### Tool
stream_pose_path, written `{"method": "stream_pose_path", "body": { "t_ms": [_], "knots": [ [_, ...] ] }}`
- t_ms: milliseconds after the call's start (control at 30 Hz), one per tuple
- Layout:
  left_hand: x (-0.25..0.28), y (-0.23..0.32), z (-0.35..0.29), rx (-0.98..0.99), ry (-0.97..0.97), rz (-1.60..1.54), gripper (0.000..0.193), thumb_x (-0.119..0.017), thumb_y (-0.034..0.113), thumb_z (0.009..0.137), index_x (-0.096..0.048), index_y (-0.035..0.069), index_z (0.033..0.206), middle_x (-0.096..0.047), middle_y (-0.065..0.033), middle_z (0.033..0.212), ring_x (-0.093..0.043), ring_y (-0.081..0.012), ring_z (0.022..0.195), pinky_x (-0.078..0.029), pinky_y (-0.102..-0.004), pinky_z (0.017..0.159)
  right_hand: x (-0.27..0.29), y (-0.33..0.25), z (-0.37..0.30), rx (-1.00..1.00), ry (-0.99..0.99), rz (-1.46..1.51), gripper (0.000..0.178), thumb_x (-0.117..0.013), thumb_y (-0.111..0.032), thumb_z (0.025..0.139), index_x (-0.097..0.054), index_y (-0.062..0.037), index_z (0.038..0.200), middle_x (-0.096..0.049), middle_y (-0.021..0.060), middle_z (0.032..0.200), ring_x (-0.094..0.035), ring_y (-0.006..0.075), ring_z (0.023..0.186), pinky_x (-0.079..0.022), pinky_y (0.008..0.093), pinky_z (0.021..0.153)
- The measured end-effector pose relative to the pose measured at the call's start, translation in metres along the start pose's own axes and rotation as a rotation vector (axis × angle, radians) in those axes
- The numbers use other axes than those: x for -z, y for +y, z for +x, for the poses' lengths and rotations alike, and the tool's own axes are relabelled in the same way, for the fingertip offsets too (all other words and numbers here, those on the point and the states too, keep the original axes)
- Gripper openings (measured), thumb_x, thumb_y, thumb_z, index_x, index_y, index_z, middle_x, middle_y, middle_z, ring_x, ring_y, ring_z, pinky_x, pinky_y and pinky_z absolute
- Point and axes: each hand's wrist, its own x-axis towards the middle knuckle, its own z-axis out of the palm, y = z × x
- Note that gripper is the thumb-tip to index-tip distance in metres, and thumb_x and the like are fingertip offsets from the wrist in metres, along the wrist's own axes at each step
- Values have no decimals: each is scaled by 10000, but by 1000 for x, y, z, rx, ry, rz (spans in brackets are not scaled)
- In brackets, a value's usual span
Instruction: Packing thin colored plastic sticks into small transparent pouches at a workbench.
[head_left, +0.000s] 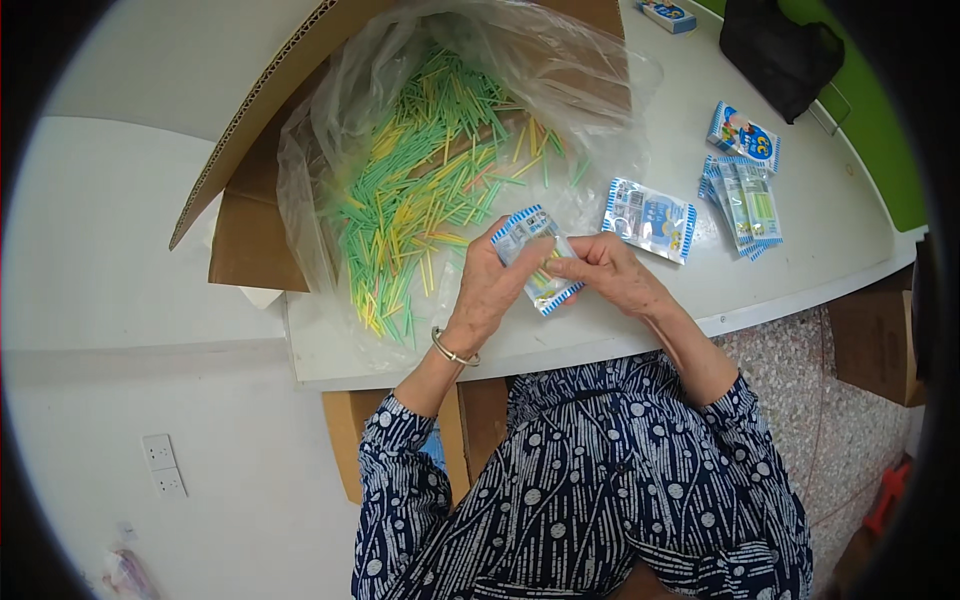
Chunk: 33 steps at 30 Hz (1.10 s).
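Observation:
Both hands hold a small clear packet with blue striped ends, tilted over the table's near edge; thin coloured sticks show inside it. My left hand grips its left side, thumb across the front. From the right, my right hand pinches the packet, thumb and fingers close to the left thumb. Left of the hands, a heap of green, yellow and pink thin sticks spills from a clear plastic bag. Just beyond my right hand lies another blue-and-white packet.
The bag lies in an open cardboard box on the white table. At right are a small stack of filled packets and a blue-and-white packet. A black bag and a small box sit farther back.

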Motion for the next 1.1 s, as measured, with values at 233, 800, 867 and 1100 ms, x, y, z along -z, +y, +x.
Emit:
{"method": "stream_pose_path", "body": {
  "t_ms": [233, 800, 867, 1100],
  "knots": [
    [16, -9, -6, 61, -38, -6, 248, -643, 117, 861, -620, 7, 1082, -659, -39, 1013, -587, -82, 922, -459, -237, 832, 1, 1, -1, -13, 23, 111, 269, -600, -176, 903, -636, 47, 1048, -670, 68, 931, -630, 96, 809, -542, 227, 688],
    [13, -10, -1, 59, -45, 23, 211, -636, 99, 865, -610, -15, 1041, -657, -28, 925, -586, -64, 802, -482, -216, 704, -5, -1, 4, -46, 79, -2, 259, -611, -158, 893, -638, 41, 1056, -665, 57, 918, -624, 89, 761, -535, 218, 647],
    [13, -10, -3, 15, -29, -108, 236, -621, 81, 875, -595, -16, 1088, -656, -49, 975, -601, -82, 845, -493, -232, 759, -2, 3, 3, -33, 90, 51, 285, -608, -171, 896, -635, 47, 1077, -669, 68, 915, -628, 93, 749, -537, 214, 630],
    [19, -15, -6, 6, -35, -34, 255, -599, 63, 884, -583, -12, 1128, -653, -65, 1023, -596, -93, 919, -481, -252, 826, 0, 2, 1, -39, 74, 23, 278, -603, -177, 902, -644, 52, 1054, -676, 80, 881, -632, 95, 701, -535, 205, 608]
  ]
}}
